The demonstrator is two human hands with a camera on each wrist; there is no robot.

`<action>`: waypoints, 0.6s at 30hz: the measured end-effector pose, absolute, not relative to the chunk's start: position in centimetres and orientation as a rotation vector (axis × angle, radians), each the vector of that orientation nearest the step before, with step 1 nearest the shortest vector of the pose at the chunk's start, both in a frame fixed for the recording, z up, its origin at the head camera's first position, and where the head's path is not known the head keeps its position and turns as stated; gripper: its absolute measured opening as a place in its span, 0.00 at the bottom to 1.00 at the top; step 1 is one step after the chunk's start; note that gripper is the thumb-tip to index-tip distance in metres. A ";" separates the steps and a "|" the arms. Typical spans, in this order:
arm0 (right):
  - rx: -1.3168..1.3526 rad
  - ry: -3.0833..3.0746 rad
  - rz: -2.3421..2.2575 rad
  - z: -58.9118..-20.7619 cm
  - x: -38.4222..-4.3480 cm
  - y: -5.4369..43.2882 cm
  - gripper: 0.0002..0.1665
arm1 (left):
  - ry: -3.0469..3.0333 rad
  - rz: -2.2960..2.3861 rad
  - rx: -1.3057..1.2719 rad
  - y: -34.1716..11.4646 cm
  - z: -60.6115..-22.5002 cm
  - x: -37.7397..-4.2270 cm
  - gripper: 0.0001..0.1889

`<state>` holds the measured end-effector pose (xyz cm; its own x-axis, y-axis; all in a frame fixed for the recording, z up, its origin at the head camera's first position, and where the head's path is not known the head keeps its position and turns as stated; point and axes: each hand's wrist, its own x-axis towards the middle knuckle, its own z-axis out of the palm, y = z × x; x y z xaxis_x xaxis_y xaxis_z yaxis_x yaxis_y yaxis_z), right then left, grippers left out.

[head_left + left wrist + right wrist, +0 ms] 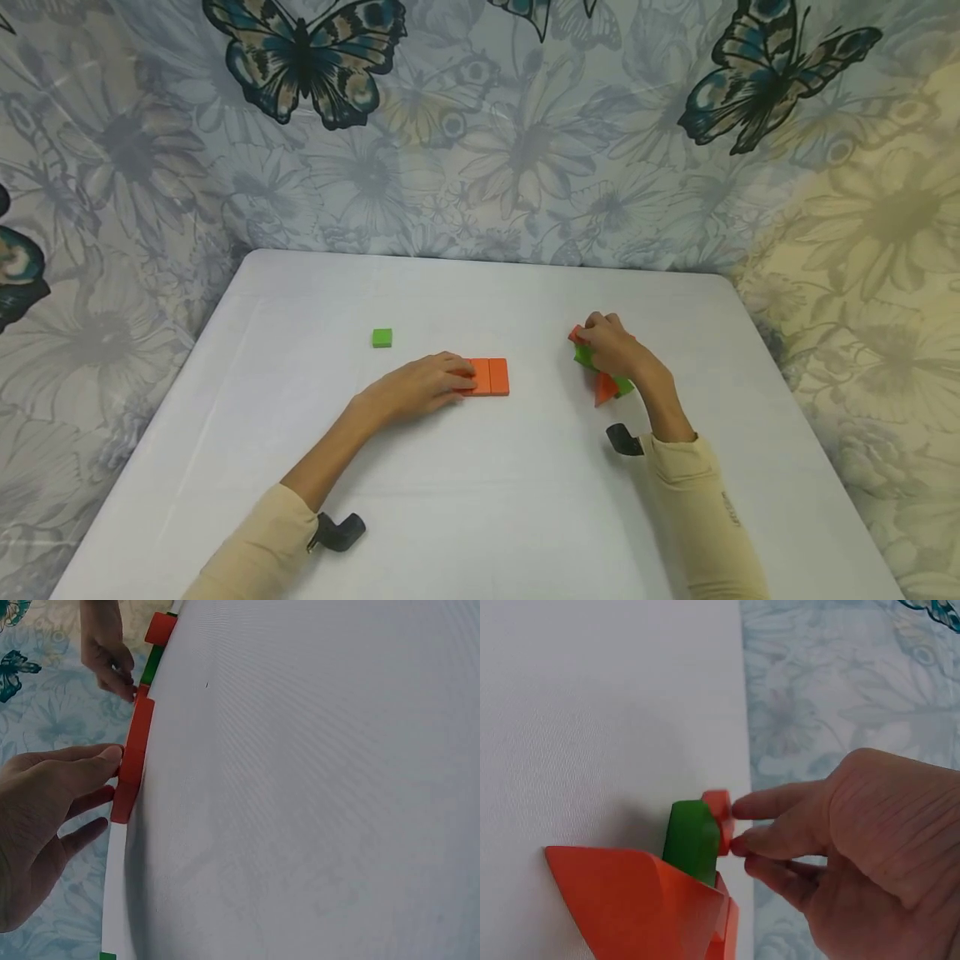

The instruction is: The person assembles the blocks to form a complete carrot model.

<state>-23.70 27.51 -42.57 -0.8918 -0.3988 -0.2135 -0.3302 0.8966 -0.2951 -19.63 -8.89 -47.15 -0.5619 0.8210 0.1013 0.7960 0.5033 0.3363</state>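
Near the table's middle my left hand (420,387) rests its fingertips on a row of orange blocks (491,377) set side by side. The left end of that row is hidden under the fingers. In the left wrist view the fingers are fairly straight and touch the top of the orange blocks (132,769). To the right, my right hand (615,346) reaches over a small heap of blocks and pinches a small orange block (718,814) at its far end. Beside that lie a green block (692,840) and an orange triangular block (606,389), partly under the hand.
A single green block (382,337) lies to the left, beyond my left hand. Another green block (623,386) shows beneath the right wrist. The white table (480,517) ends at a wall hung with butterfly-and-flower cloth (525,150).
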 end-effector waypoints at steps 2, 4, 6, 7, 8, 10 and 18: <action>-0.576 2.801 -0.384 -42.8 -23.9 27.2 0.27 | 2.663 0.541 1.452 -9.0 -47.2 -19.7 0.18; -0.599 2.813 -0.392 -42.9 -24.1 26.9 0.28 | 2.670 0.559 1.479 -9.0 -47.3 -19.8 0.18; -0.588 2.820 -0.404 -42.9 -24.3 26.7 0.27 | 2.678 0.582 1.510 -9.1 -47.5 -19.9 0.17; -0.583 2.824 -0.403 -42.9 -24.5 26.6 0.27 | 2.681 0.597 1.521 -9.1 -47.5 -20.0 0.17; -0.584 2.827 -0.404 -42.9 -24.6 26.5 0.25 | 2.685 0.605 1.530 -9.1 -47.6 -20.1 0.17; -0.610 2.829 -0.379 -43.0 -24.9 26.3 0.23 | 2.678 0.633 1.533 -9.1 -47.7 -20.2 0.17; -0.632 2.851 -0.232 -43.7 -26.3 25.7 0.16 | 2.623 0.685 1.472 -9.0 -48.1 -20.4 0.17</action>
<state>-26.30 25.66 -43.70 -0.8855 -0.4317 -0.1715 -0.3983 0.8956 -0.1981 -20.41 -9.02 -48.09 -0.5434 0.8234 0.1633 0.7982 0.4465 0.4043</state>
